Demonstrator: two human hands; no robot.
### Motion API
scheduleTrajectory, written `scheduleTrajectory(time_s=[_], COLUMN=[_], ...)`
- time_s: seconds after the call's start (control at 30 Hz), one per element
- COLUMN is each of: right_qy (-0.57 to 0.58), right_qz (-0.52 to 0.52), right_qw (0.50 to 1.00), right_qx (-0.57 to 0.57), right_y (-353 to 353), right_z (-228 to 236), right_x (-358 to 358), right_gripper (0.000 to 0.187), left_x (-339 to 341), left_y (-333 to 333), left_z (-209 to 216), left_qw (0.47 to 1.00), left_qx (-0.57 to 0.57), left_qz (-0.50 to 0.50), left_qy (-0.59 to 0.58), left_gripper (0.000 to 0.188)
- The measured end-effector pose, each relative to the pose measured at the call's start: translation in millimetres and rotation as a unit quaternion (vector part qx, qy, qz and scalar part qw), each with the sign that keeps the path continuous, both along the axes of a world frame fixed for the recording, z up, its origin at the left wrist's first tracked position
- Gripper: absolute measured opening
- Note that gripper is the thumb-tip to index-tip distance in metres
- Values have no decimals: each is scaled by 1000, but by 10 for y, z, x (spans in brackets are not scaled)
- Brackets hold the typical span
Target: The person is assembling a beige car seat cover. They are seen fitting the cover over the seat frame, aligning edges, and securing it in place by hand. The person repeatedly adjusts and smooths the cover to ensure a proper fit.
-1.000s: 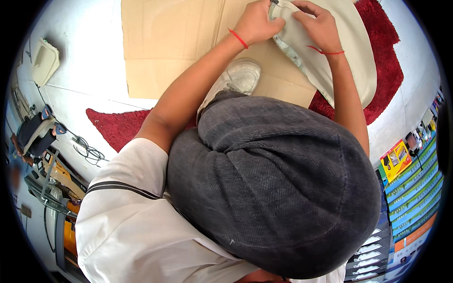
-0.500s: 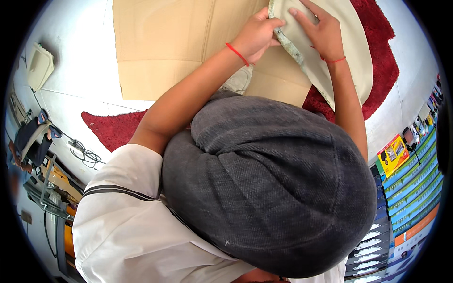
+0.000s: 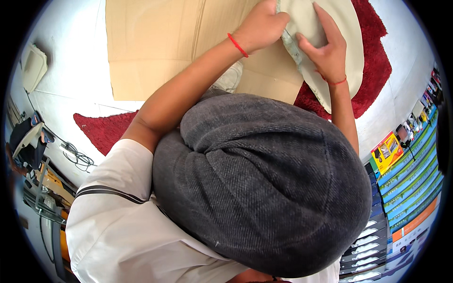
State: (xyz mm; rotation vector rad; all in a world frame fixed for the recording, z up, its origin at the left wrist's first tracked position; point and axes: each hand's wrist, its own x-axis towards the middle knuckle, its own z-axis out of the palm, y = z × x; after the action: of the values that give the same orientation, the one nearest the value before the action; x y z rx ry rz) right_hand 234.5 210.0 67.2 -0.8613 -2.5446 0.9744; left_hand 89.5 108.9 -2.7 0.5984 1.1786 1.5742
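A large beige piece (image 3: 351, 40) with a smooth face and a rounded outer edge is at the upper right, partly cut off by the top of the picture. Along its left edge runs a worn grey-green strip (image 3: 291, 48) with small dark marks. My left hand (image 3: 264, 26) is closed around this edge, its thumb bent over the strip. With thumb and fingers spread apart, my right hand (image 3: 329, 54) rests against the beige face. Its remaining fingers are hard to make out. Both wrists wear red cords.
Flat brown cardboard (image 3: 151, 42) lies under my left arm. Dark red shaggy rug (image 3: 376, 52) shows beside it. A pale crumpled bag (image 3: 229, 78) lies near my dark cloth. Coiled black cable (image 3: 80, 159) is at left; a yellow-red box (image 3: 388, 152) and stacked goods stand at right.
My left hand has curled into a tighter grip and shifted slightly upward on the edge. My right hand has moved lower on the beige face, its fingers spreading. The whole view has shifted a little.
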Motion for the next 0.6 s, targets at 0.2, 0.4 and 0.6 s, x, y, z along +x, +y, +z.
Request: scheduleTrajectory(time_s=[0.2,0.4,0.6], right_qy=[-34,-47,-42], right_qz=[-63,-18,-23], right_qw=[997,998,998], right_qx=[-33,-31,36], right_y=[-29,-6,-2], right_z=[75,207,47], right_x=[-164,-173,-176], right_gripper=[70,71,70], left_x=[9,2,-15], left_y=[14,-27,-23], left_z=[93,40,76], left_qw=[998,998,995], left_qx=[-27,-28,-84], left_qz=[-4,10,-28], left_qy=[49,64,36], left_gripper=[27,24,21])
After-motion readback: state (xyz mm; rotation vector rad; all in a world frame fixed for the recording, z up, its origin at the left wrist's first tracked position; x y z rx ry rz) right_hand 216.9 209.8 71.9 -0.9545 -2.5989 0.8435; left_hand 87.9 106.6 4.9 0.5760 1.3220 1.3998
